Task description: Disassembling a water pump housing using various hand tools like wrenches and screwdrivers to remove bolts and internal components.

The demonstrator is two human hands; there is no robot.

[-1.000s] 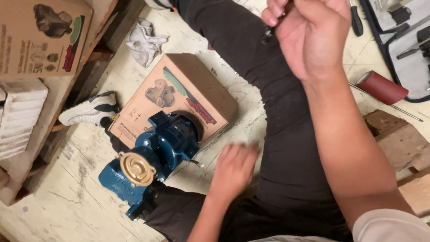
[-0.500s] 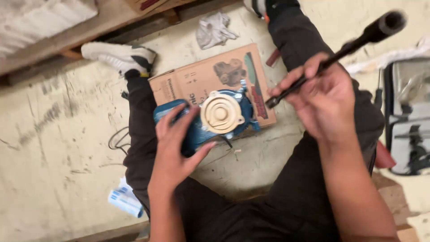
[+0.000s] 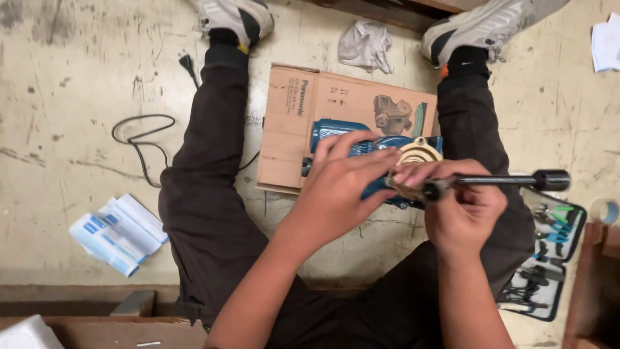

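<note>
Left hand point(image 3: 342, 187) lies open on the blue pump point(image 3: 342, 132), which sits on a carton point(image 3: 290, 123); right hand point(image 3: 462, 207) grips a black-handled tool point(image 3: 504, 179) at the brass cover point(image 3: 420, 152)

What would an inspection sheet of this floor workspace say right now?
Surface: pale, scuffed and stained concrete floor.
Job's things: blue pump with a brass-coloured round cover, lying on a flattened cardboard box; long black-handled tool.
Clutter: white rag, blue and white leaflet, open tool case, roll of tape.
Hands: left hand rests on the pump; right hand grips the tool at the cover.
Cables: black cord with plug, loose on the floor.
Surroundings: wooden boards along the near edge; the person's legs straddle the box.
</note>
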